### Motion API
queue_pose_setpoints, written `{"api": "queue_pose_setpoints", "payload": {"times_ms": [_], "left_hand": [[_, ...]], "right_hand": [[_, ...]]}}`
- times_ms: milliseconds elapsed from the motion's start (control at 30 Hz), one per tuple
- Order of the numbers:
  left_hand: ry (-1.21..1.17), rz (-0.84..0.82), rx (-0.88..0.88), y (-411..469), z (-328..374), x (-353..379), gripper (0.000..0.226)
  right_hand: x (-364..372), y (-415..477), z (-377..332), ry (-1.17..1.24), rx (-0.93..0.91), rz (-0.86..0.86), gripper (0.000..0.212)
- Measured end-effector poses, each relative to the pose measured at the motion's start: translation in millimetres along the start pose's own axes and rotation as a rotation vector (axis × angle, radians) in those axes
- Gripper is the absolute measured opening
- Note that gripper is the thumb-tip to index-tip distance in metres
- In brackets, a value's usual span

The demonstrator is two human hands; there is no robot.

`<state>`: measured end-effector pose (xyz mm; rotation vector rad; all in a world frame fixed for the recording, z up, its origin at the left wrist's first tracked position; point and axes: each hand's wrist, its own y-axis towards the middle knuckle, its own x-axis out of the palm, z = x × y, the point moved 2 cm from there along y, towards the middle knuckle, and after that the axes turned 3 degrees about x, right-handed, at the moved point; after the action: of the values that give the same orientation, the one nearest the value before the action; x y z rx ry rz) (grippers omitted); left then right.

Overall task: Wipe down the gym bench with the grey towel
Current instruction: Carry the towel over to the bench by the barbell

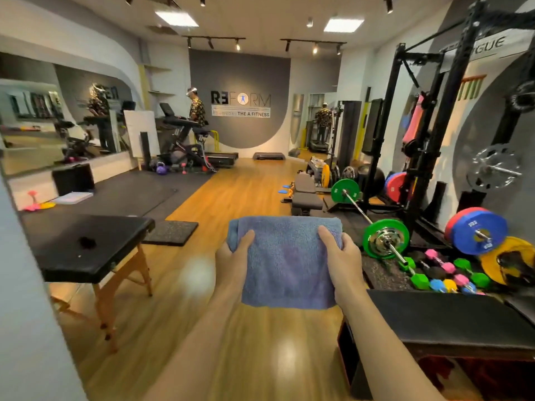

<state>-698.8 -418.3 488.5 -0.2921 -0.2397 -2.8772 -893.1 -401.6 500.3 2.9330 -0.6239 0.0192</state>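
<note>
I hold a folded grey-blue towel (285,261) out in front of me at mid-frame, above the wooden floor. My left hand (234,256) grips its left edge, thumb on top. Its right edge is gripped by my right hand (340,257) in the same way. A black padded gym bench (451,319) lies low at the right, just below and to the right of my right forearm. A second, grey adjustable bench (305,192) stands farther back near the rack.
A black massage table (84,244) on wooden legs stands at the left. A loaded barbell (385,238), coloured plates (477,233), small dumbbells (445,273) and a black squat rack (428,134) fill the right side. A person (197,110) stands at a treadmill at the back. Black mats (170,233) lie on the floor.
</note>
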Motion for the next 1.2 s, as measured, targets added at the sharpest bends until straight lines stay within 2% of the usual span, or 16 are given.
{"api": "queue_pose_setpoints", "payload": {"times_ms": [233, 367, 633, 900, 1200], "left_hand": [[0.024, 0.024, 0.064, 264.9, -61.5, 75.4, 0.025], [0.011, 0.017, 0.059, 411.3, -87.9, 130.3, 0.024], [0.036, 0.015, 0.076, 725.2, -171.5, 234.3, 0.017], [0.066, 0.055, 0.062, 1039.4, -227.8, 306.4, 0.027], [0.015, 0.024, 0.050, 1407.5, -328.4, 381.4, 0.019]], "right_hand": [[98.2, 260.3, 51.7, 0.018, 0.009, 0.010, 0.028], [143.3, 409.3, 69.0, 0.030, 0.046, 0.002, 0.025], [246.7, 732.0, 138.8, 0.039, 0.031, -0.023, 0.033], [380.5, 1032.5, 178.9, 0.087, 0.057, -0.062, 0.028], [540.2, 1367.0, 258.4, 0.071, 0.071, -0.008, 0.028]]}}
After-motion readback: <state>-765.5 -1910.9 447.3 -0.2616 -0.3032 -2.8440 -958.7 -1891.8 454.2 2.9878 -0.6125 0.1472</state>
